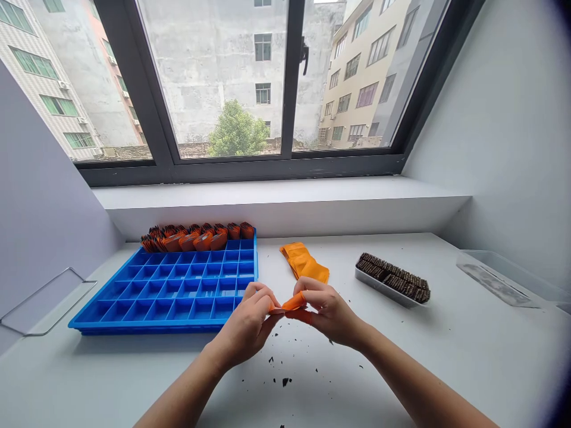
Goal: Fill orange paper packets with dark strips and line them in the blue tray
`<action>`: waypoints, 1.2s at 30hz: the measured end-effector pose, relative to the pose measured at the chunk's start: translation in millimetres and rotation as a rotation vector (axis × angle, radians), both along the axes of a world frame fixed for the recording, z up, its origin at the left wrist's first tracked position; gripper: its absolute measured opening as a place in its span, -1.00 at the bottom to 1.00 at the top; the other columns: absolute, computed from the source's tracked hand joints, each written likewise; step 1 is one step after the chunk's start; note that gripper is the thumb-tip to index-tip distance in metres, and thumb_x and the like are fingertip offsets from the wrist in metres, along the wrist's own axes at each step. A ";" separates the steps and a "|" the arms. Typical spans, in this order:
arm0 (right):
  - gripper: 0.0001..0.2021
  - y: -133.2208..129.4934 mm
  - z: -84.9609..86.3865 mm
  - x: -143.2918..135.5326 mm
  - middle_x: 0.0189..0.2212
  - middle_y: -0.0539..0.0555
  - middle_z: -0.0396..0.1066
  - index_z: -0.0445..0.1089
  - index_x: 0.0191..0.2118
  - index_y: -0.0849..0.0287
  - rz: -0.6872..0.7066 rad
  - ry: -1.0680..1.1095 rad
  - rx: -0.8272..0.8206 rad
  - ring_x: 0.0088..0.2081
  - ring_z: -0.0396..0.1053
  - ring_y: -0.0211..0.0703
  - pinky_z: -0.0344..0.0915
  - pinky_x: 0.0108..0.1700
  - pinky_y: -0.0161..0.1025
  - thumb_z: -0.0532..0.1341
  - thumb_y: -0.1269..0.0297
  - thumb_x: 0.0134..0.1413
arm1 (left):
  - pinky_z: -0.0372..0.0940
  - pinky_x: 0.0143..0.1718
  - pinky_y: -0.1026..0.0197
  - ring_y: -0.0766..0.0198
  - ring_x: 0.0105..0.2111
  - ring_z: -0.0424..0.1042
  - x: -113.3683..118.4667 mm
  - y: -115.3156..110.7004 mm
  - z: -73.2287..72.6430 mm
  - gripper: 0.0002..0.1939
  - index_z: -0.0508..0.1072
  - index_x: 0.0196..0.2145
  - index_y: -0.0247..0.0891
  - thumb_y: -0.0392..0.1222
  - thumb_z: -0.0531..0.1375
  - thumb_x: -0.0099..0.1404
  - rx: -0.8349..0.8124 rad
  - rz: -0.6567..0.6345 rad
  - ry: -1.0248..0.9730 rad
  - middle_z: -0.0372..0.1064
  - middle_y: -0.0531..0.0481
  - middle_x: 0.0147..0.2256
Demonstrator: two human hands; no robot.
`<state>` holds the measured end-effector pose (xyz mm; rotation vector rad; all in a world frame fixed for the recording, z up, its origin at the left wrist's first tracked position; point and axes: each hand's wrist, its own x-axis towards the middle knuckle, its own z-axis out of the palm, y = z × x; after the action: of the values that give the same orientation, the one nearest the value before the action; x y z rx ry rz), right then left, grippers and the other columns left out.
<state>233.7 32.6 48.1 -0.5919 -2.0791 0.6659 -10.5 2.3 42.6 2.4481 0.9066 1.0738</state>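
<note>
My left hand (pixel 253 315) and my right hand (pixel 328 312) meet above the table, fingertips pinched together. Between them is a small orange packet (pixel 277 310), mostly hidden by the fingers. Orange also shows along my right index finger and thumb, looking like finger covers. Just beyond my hands lies a fanned stack of flat orange packets (pixel 307 261). To the right, a shallow tray (pixel 386 289) holds rows of thin dark brown pieces (pixel 395 277). At the left stands a blue compartment tray (pixel 147 325), its back row filled with upright orange packets (pixel 191 241).
Dark crumbs (pixel 286 382) are scattered on the white table (pixel 357 380) in front of me. A clear plastic container (pixel 499 279) sits at the far right. A wire stand (pixel 57 321) is at the left edge. Behind rises a window ledge (pixel 285 208).
</note>
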 end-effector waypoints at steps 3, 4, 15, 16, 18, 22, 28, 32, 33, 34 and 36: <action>-0.85 -2.3 1.6 -2.0 -0.33 0.02 0.39 0.61 -0.22 0.09 -0.018 -0.004 0.065 -0.34 0.36 -0.22 0.40 -0.33 -0.24 0.39 0.15 0.36 | 0.45 0.00 -0.06 0.01 -0.03 0.37 0.5 -0.7 -1.9 -0.90 0.43 -0.14 -0.17 -0.34 0.18 0.56 0.018 -0.008 -0.009 0.51 -0.14 -0.14; -0.84 -3.3 2.4 -2.7 -0.33 0.03 0.39 0.60 -0.23 0.10 -0.026 -0.004 0.088 -0.34 0.36 -0.21 0.41 -0.33 -0.23 0.39 0.15 0.37 | 0.44 0.03 -0.07 0.01 -0.02 0.38 0.8 -0.8 -2.5 -0.90 0.44 -0.13 -0.16 -0.35 0.20 0.53 0.029 -0.006 -0.015 0.51 -0.13 -0.13; -0.68 -4.4 1.4 -4.2 -0.38 -0.02 0.30 0.48 -0.36 0.12 -0.040 0.037 0.117 -0.38 0.25 -0.25 0.32 -0.38 -0.27 0.48 0.03 0.23 | 0.53 -0.12 0.05 0.12 -0.15 0.53 3.9 -5.4 4.5 -0.81 0.61 -0.03 -0.14 -0.31 0.35 0.42 -0.124 -0.119 -0.220 0.56 -0.13 -0.14; -0.66 -3.6 0.0 -3.8 -0.38 -0.02 0.30 0.47 -0.37 0.13 -0.045 0.032 0.113 -0.39 0.25 -0.25 0.31 -0.39 -0.27 0.49 0.01 0.22 | 0.53 -0.17 0.08 0.14 -0.19 0.55 3.9 -5.0 5.1 -0.82 0.63 -0.03 -0.15 -0.29 0.35 0.43 -0.153 -0.130 -0.238 0.57 -0.14 -0.15; -0.63 -2.3 -3.4 -3.8 -0.38 -0.02 0.30 0.45 -0.38 0.13 -0.057 0.025 0.102 -0.39 0.23 -0.25 0.30 -0.39 -0.26 0.49 -0.02 0.20 | 0.55 -0.24 0.11 0.14 -0.21 0.58 3.8 -3.8 5.0 -0.84 0.68 -0.03 -0.14 -0.25 0.35 0.46 -0.180 -0.137 -0.262 0.60 -0.14 -0.16; -0.62 -0.5 -6.5 -5.5 -0.39 -0.02 0.32 0.45 -0.38 0.14 -0.066 0.021 0.098 -0.40 0.24 -0.25 0.27 -0.41 -0.27 0.50 -0.03 0.19 | 0.61 -0.19 0.07 0.10 -0.17 0.66 3.7 -0.4 -0.4 -0.83 0.73 -0.05 -0.10 -0.24 0.32 0.50 -0.163 -0.139 -0.330 0.66 -0.15 -0.17; -0.66 14.5 22.6 31.6 -0.41 -0.03 0.31 0.56 -0.13 0.06 -0.154 -0.160 0.161 -0.37 0.30 -0.19 0.26 -0.37 -0.25 0.44 -0.11 0.24 | 0.65 -0.10 0.02 0.06 -0.15 0.69 -0.4 5.6 -7.1 -0.82 0.75 -0.05 -0.10 -0.14 0.31 0.53 -0.141 -0.027 -0.379 0.68 -0.15 -0.17; -0.65 34.3 41.7 104.7 -0.25 0.06 0.44 0.58 -0.11 0.00 -0.693 -0.446 0.089 -0.36 0.33 -0.17 0.24 -0.33 -0.20 0.29 -0.17 0.33 | 0.62 -0.18 0.11 0.12 -0.23 0.66 -2.1 6.8 -2.6 -0.79 0.76 -0.08 -0.12 -0.13 0.27 0.56 -0.111 0.046 -0.342 0.65 -0.12 -0.21; -0.66 37.8 43.0 126.0 -0.19 0.08 0.47 0.59 -0.14 -0.02 -0.807 -0.534 0.018 -0.35 0.35 -0.16 0.23 -0.33 -0.19 0.30 -0.17 0.29 | 0.61 -0.18 0.12 0.14 -0.24 0.65 -1.7 6.4 -1.6 -0.77 0.76 -0.10 -0.12 -0.13 0.26 0.57 -0.105 0.052 -0.332 0.64 -0.11 -0.21; -0.67 40.2 43.0 147.1 -0.14 0.08 0.49 0.61 -0.15 -0.04 -0.892 -0.606 -0.065 -0.34 0.37 -0.15 0.22 -0.33 -0.19 0.33 -0.17 0.25 | 0.61 -0.17 0.12 0.15 -0.25 0.64 -0.9 5.7 -1.1 -0.76 0.76 -0.11 -0.11 -0.13 0.24 0.58 -0.098 0.055 -0.322 0.64 -0.10 -0.21; -0.68 41.5 40.2 185.5 -0.04 0.10 0.50 0.64 -0.11 -0.09 -0.985 -0.704 -0.252 -0.36 0.38 -0.14 0.21 -0.35 -0.18 0.35 -0.16 0.21 | 0.60 -0.15 0.13 0.16 -0.24 0.63 1.2 4.1 -1.2 -0.75 0.75 -0.11 -0.11 -0.15 0.23 0.59 -0.086 0.061 -0.304 0.63 -0.10 -0.20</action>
<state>419.2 74.1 88.3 -2.0349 -1.9271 0.1155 -9.2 6.4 41.4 2.1247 0.9107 1.3523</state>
